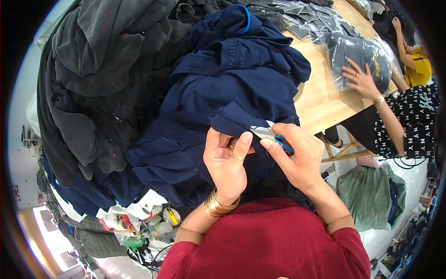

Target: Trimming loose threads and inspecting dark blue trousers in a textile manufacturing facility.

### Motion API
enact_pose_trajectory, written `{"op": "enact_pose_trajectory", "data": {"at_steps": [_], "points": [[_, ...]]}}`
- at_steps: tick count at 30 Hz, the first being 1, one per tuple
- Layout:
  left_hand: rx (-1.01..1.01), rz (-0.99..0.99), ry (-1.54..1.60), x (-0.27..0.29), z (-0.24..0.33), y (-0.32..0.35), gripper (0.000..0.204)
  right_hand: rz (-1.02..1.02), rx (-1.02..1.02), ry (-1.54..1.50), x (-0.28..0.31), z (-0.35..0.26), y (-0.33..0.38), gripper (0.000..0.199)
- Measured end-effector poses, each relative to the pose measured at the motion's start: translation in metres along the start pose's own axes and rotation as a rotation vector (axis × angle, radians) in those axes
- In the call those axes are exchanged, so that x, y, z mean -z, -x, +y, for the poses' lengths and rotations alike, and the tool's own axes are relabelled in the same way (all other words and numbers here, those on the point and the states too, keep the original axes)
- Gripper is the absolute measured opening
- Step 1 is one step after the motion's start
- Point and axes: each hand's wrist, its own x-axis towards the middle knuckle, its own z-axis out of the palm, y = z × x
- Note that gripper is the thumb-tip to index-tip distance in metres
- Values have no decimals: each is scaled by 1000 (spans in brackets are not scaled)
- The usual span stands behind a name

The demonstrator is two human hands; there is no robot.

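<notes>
My left hand (226, 169) pinches the seamed edge of a navy garment (231, 119) between thumb and fingers, with a gold ring on the hand and bangles at the wrist. In my right hand (301, 151) is a pair of blue-handled thread snips (261, 133), gripped between thumb and fingers. Their pale blades point left and lie at the garment's stitched edge. Whether the blades touch a thread is too small to tell. Behind both hands rises a heap of navy garments (241, 81) with gathered waistbands and one bright blue strip.
Dark grey garments (97, 56) are piled on the left. A wooden table (320, 100) holds a bagged dark garment (355, 58) under a co-worker's hand (362, 83), plus flat plastic packets (320, 21). Another person in yellow (417, 67) works beyond. Green cloth (364, 197) sits on the floor.
</notes>
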Motion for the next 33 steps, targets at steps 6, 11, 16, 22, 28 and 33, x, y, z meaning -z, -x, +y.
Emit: {"op": "enact_pose_trajectory", "data": {"at_steps": [6, 11, 16, 22, 28, 33], "points": [[11, 8, 25, -1, 3, -1, 27, 26, 16, -11, -2, 0, 2, 24], [60, 13, 50, 1, 5, -2, 28, 23, 2, -10, -2, 0, 2, 25], [115, -2, 101, 0, 7, -2, 32, 36, 14, -7, -2, 0, 2, 25], [159, -4, 133, -1, 13, -1, 33, 34, 29, -10, -1, -2, 0, 25], [148, -5, 108, 0, 10, -1, 32, 44, 27, -23, -1, -3, 0, 24], [147, -10, 109, 1, 9, -2, 33, 15, 4, -43, 0, -3, -2, 22]]}}
